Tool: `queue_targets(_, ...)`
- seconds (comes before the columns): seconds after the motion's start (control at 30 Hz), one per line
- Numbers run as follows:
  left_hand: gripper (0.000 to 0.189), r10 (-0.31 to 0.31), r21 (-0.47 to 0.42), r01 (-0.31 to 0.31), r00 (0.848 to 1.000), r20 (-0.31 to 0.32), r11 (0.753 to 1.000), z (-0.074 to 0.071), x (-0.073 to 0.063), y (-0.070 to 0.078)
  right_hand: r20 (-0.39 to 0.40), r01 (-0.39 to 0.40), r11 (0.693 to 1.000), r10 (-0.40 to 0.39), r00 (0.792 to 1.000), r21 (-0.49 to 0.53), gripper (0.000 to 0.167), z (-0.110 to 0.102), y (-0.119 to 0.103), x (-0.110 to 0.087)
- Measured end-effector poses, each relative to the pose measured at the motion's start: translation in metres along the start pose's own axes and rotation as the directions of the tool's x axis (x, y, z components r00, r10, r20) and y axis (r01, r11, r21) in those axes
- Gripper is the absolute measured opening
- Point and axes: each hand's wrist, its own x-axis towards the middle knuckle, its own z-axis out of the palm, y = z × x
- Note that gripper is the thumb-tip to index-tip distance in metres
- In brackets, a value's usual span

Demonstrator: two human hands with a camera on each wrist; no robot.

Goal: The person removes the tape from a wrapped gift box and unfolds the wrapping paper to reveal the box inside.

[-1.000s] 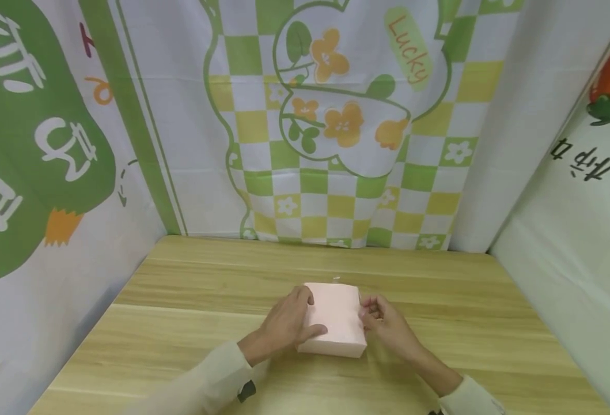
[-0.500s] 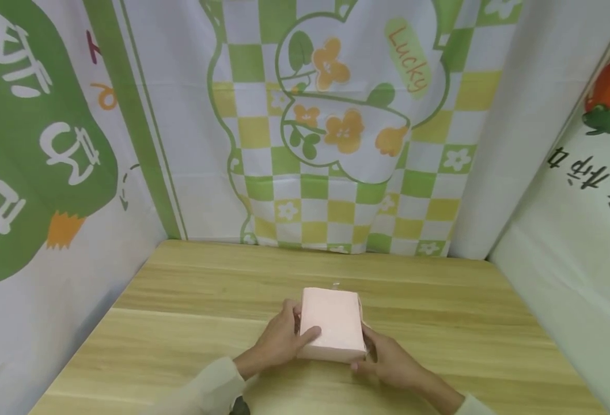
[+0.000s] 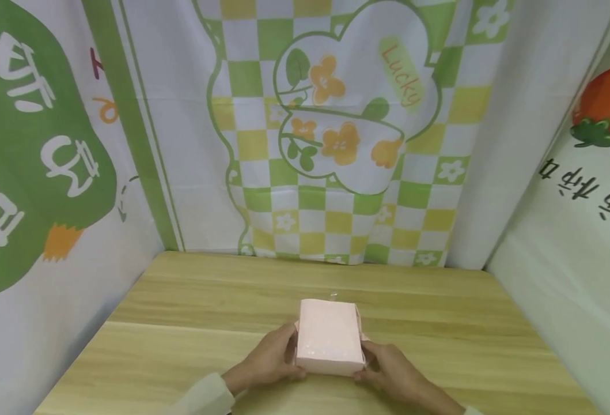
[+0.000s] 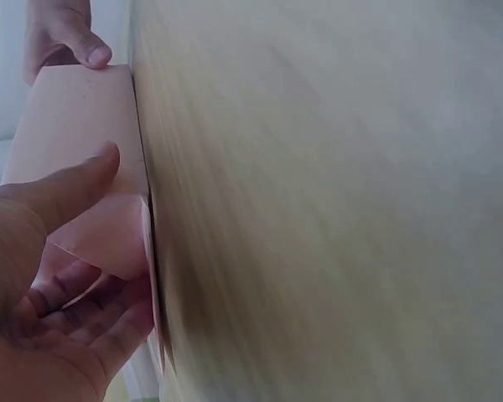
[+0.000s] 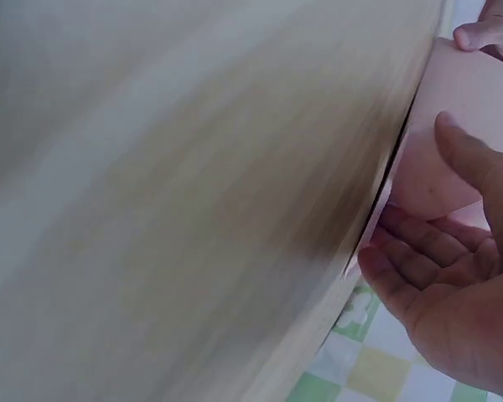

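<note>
A pale pink paper box (image 3: 329, 331) lies on the wooden table, its broad face up. My left hand (image 3: 269, 356) holds its left end, thumb on the front wall and fingers at the side. The right hand (image 3: 391, 372) grips the other end in much the same way. In the left wrist view, a loose flap (image 4: 109, 243) stands out at the box's end, with the left fingers (image 4: 109, 322) beside and partly behind it. The right wrist view has the right thumb (image 5: 461, 151) on the front wall and the fingers at the side opening.
The wooden table (image 3: 206, 305) runs back to a printed checkered curtain (image 3: 315, 230). Printed cloth walls stand to the left (image 3: 97, 253) and right (image 3: 553, 253). A small clear scrap (image 3: 333, 295) shows just behind the box.
The left hand has slid off the top of the box to its left front corner. My right hand has come from the right side down to the right front corner.
</note>
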Motion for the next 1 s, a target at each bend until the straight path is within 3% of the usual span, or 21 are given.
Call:
queue_targets(0.1,0.056,0.018,0.026,-0.018,1.0,0.019,0.999,0.0,-0.001,-0.002,-0.024,0.066,0.989,-0.07,0.997,-0.134,0.06,0.0,0.004,0.0)
queue_targets(0.2,0.055,0.082,0.109,-0.085,0.996,0.026,0.99,-0.001,0.0,-0.003,-0.072,0.191,0.92,-0.229,0.971,-0.343,0.047,0.0,0.009,0.001)
queue_targets(0.27,0.049,0.14,0.209,-0.142,0.99,0.025,0.968,-0.002,0.001,-0.003,-0.091,0.287,0.824,-0.376,0.922,-0.489,0.041,0.0,0.012,0.002)
queue_targets(0.37,0.04,0.246,0.369,-0.237,0.969,0.024,0.898,-0.006,0.001,-0.003,-0.088,0.393,0.686,-0.553,0.829,-0.612,0.033,-0.003,0.014,0.004)
queue_targets(0.43,0.036,0.324,0.45,-0.301,0.946,0.028,0.841,-0.008,0.0,-0.004,-0.09,0.434,0.653,-0.609,0.788,-0.62,0.025,-0.005,0.014,0.005)
queue_targets(0.5,0.038,0.364,0.466,-0.343,0.93,0.046,0.816,-0.011,-0.001,-0.005,-0.088,0.445,0.69,-0.59,0.802,-0.571,0.023,-0.008,0.013,0.005)
queue_targets(0.53,0.039,0.363,0.452,-0.352,0.929,0.065,0.819,-0.011,-0.002,-0.005,-0.079,0.436,0.723,-0.557,0.827,-0.535,0.025,-0.009,0.012,0.004)
queue_targets(0.6,0.033,0.323,0.392,-0.336,0.941,0.102,0.856,-0.011,-0.004,-0.006,-0.045,0.388,0.818,-0.447,0.893,-0.425,0.029,-0.011,0.011,0.003)
queue_targets(0.67,0.032,0.225,0.297,-0.261,0.963,0.152,0.918,-0.011,-0.005,-0.007,0.033,0.298,0.921,-0.3,0.953,-0.252,0.026,-0.013,0.01,0.002)
queue_targets(0.73,0.042,0.085,0.195,-0.125,0.975,0.204,0.973,-0.011,-0.004,-0.003,0.126,0.199,0.978,-0.19,0.974,-0.066,0.031,-0.016,0.009,0.003)
queue_targets(0.77,0.05,0.022,0.141,-0.055,0.974,0.226,0.989,-0.012,-0.003,0.0,0.166,0.139,0.99,-0.144,0.976,0.039,0.036,-0.017,0.009,0.004)
queue_targets(0.83,0.064,-0.101,0.025,0.098,0.958,0.268,0.995,-0.015,0.0,0.005,0.241,-0.012,0.973,-0.045,0.969,0.23,0.051,-0.018,0.009,0.005)
queue_targets(0.9,0.07,-0.192,-0.082,0.226,0.934,0.3,0.971,-0.018,0.002,0.008,0.277,-0.143,0.926,0.044,0.96,0.349,0.06,-0.018,0.01,0.007)
queue_targets(1.0,0.076,-0.258,-0.21,0.334,0.911,0.321,0.919,-0.018,0.003,0.007,0.283,-0.316,0.824,0.199,0.938,0.47,0.069,-0.014,0.014,0.007)
